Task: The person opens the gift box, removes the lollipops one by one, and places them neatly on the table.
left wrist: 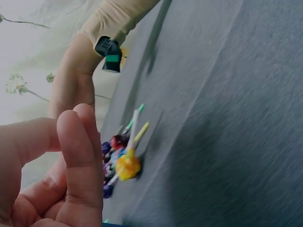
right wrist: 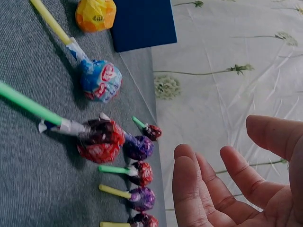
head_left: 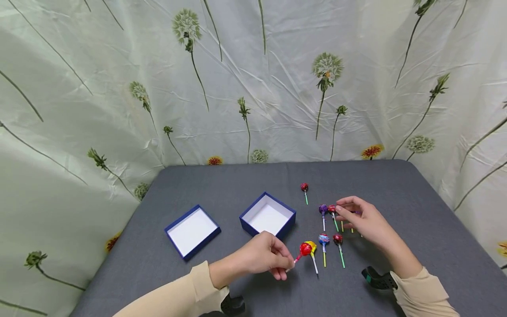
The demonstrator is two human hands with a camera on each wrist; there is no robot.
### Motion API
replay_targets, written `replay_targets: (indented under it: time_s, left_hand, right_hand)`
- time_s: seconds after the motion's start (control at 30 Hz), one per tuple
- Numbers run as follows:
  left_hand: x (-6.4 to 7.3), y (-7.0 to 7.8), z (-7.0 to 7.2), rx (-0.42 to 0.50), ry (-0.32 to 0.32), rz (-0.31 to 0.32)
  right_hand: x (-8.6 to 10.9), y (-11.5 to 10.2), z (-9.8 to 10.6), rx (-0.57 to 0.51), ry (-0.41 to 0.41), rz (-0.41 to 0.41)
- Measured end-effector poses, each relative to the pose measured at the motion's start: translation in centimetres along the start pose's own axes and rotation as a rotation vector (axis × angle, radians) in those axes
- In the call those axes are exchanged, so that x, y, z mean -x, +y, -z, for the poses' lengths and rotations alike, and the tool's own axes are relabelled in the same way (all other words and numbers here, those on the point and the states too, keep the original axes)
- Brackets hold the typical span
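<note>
Red lollipop (head_left: pixel 305 249) pinched by stick in my left hand (head_left: pixel 259 257); right hand (head_left: pixel 362 219) loosely open, holding nothing I can see. Carry low to deeper box (head_left: pixel 267 215), head first.

Red lollipop (head_left: pixel 305 249) pinched by stick, lifted above yellow lollipop (head_left: pixel 312 246).

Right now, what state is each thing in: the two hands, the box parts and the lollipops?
left hand: pinches the stick of a red lollipop, lifted off the table
right hand: fingers relaxed, over the lollipops, holds nothing
blue box: open, empty
box lid: lying inside up, empty
yellow lollipop: wrapped, flat on the table
blue lollipop: wrapped, flat
</note>
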State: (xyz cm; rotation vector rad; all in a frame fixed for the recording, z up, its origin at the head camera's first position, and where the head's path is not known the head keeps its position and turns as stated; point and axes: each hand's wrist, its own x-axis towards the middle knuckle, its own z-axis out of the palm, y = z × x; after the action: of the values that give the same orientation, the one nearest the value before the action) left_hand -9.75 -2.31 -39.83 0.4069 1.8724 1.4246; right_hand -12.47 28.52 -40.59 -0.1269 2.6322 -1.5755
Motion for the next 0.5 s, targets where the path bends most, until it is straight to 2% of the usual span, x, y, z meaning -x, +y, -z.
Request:
replay_targets:
  time_s: [0.17,0.27,0.5]
  left_hand:
    - [0.0,-1.3,-0.5,0.095,0.017,0.013]
    - [-0.2,-2.1,-1.0,0.146,0.047,0.018]
    - [-0.5,-3.5,-1.9,0.184,0.121,0.062]
  right_hand:
    - [0.4,0.2,0.4,-0.018,0.008,-0.015]
    - [0.5,0.3,0.5,-0.006,0.014,-0.018]
    - [0.6,0.5,0.7,0.009,0.019,-0.013]
